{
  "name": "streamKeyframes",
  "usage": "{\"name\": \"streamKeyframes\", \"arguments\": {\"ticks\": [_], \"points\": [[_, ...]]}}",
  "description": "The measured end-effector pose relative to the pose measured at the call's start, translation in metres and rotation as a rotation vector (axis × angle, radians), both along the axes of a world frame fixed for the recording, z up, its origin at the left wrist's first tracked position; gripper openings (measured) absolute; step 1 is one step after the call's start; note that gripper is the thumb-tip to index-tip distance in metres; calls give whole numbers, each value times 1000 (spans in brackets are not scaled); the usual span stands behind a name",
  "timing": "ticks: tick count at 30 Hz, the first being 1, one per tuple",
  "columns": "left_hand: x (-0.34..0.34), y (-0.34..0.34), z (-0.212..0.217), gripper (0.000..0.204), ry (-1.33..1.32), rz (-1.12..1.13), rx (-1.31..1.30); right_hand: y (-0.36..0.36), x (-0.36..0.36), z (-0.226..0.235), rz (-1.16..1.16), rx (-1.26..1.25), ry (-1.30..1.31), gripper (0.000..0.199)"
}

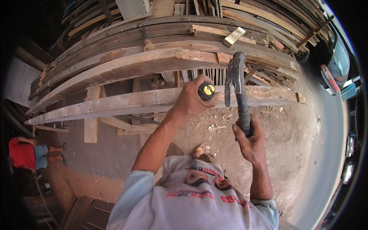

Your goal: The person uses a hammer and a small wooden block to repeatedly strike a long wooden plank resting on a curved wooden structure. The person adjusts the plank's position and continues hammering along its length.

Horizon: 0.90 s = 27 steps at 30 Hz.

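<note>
My left hand [193,96] is closed round a chisel-like tool [207,91] with a black handle and a worn yellow butt end facing up. Its lower part is hidden behind the hand and the beam. That hand sits at the near edge of a long weathered wooden beam [134,100]. In my right hand [251,138] is a claw hammer [242,101], gripped by its dark handle. The hammer is raised in front of the beam's right part, its head upward and apart from the tool's butt.
Farther off, more long beams [126,65] lie side by side on supports, with a short wood block [234,36] on top. Stacked planks [268,19] fill the back. Wood chips litter the ground. A person in red [23,153] is at the left; a vehicle [339,65] stands at right.
</note>
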<state>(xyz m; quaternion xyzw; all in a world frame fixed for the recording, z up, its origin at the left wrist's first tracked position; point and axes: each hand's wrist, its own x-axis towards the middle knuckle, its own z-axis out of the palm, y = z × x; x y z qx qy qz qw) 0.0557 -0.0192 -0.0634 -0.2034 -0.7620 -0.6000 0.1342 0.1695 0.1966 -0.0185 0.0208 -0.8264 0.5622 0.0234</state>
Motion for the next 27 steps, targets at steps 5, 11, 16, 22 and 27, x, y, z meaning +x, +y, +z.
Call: {"name": "streamKeyframes", "arguments": {"ticks": [5, 11, 16, 22, 27], "points": [[-8, -7, -2, 28, 29, 17, 95, 2, 19, 5, 0, 247, 243, 28], [-9, -9, 1, 26, -87, -33, 95, -20, 14, 34, -216, -264, 410, 25], [-10, -14, -11, 28, -16, -117, 153, -25, 9, 47, 31, 854, 91, 26], [-9, -13, -9, 28, -32, -85, 101, -40, 10, 56, -429, -23, 471, 21], [-16, -16, -9, 32, 0, -168, 75, -28, 19, 24, -68, 799, 55, 24]]}}
